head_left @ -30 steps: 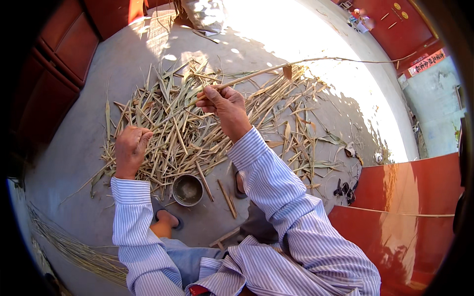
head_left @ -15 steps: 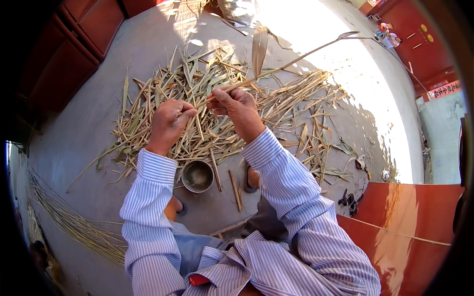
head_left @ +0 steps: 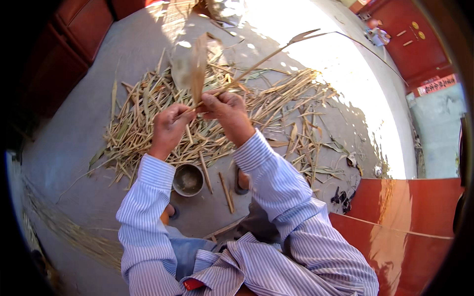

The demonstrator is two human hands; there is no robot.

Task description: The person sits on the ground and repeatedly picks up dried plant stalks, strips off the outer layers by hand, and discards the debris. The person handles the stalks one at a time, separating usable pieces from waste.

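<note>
A long dry reed stalk (head_left: 264,60) runs from between my hands up to the far right, thinning to a wispy tip. My left hand (head_left: 167,129) pinches its near end, fingers curled. Close beside it, my right hand (head_left: 228,114) grips the same stalk between thumb and fingers. A broad dry leaf (head_left: 198,66), blurred by motion, stands up from the stalk near my fingertips. Below both hands spreads a loose heap of cut reed pieces and leaves (head_left: 143,118).
A round metal bowl (head_left: 188,180) sits on the concrete floor between my feet. Two short reed pieces (head_left: 226,193) lie beside it. Thin long stems (head_left: 69,224) are bundled at the left. Red panels (head_left: 395,202) stand at the right, and red seats (head_left: 81,34) at the far left.
The stalk has shifted toward the lower left, and its leaf is now by my fingertips rather than farther along. Both hands stay closed on it. The whole view has shifted slightly.
</note>
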